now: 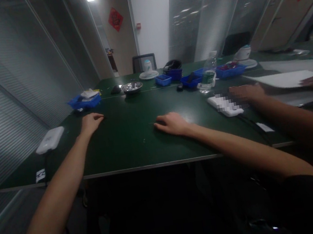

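Note:
My left hand (91, 124) is over the left part of the dark green table (126, 149), thumb and fingers pinched together. Whatever may be between those fingertips is too small and dark to name. Farther right, my right hand (173, 124) rests low at the tabletop with its fingers closed. A faint, thin, needle-like thing (151, 123) sticks out leftward from its fingertips. Small pale specks (144, 140) lie on the table between my hands, nearer the front edge.
A white box with a cable (50, 140) stands left; another white device (225, 105) lies right. Behind are blue trays (85, 101), a metal bowl (132, 88), a small fan (148, 70) and a water bottle (208, 77). A co-worker's hands (247, 93) are near white sheets (287, 79).

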Tool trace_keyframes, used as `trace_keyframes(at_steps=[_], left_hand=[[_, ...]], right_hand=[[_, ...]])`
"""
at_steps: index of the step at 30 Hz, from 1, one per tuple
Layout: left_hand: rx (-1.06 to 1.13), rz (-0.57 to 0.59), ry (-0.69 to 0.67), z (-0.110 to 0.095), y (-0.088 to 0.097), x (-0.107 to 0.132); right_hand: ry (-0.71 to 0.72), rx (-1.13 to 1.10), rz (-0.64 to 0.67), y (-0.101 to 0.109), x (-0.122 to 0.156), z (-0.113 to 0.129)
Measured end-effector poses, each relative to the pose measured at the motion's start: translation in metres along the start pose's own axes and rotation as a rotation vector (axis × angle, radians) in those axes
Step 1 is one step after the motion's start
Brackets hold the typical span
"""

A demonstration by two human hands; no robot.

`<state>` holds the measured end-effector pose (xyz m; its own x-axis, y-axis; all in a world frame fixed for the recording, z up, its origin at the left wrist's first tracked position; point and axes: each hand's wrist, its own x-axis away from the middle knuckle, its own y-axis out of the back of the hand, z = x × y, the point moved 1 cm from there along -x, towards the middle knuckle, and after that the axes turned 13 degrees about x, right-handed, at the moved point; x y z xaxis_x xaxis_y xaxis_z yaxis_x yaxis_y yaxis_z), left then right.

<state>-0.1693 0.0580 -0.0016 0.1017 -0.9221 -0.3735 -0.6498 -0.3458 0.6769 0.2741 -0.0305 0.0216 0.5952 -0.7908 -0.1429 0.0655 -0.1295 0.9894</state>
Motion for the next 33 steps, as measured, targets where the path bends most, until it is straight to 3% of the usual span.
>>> trace_keyframes(at_steps=[8,12,16,33], left_hand=[[0.368,0.493,-0.393,-0.094,-0.064,0.040],[0.467,0.598,-0.487,-0.128,-0.082,0.061],[0.496,0.615,-0.511,-0.137,-0.088,0.070],[0.500,0.628,-0.504,-0.137,-0.087,0.069]], right_hand=[[0.059,0.022,-0.050,-0.005,-0.002,-0.001],[0.087,0.019,-0.055,-0.006,-0.001,0.000],[0.098,0.028,-0.063,-0.005,0.000,0.000],[0.066,0.023,-0.034,-0.001,0.000,0.003]])
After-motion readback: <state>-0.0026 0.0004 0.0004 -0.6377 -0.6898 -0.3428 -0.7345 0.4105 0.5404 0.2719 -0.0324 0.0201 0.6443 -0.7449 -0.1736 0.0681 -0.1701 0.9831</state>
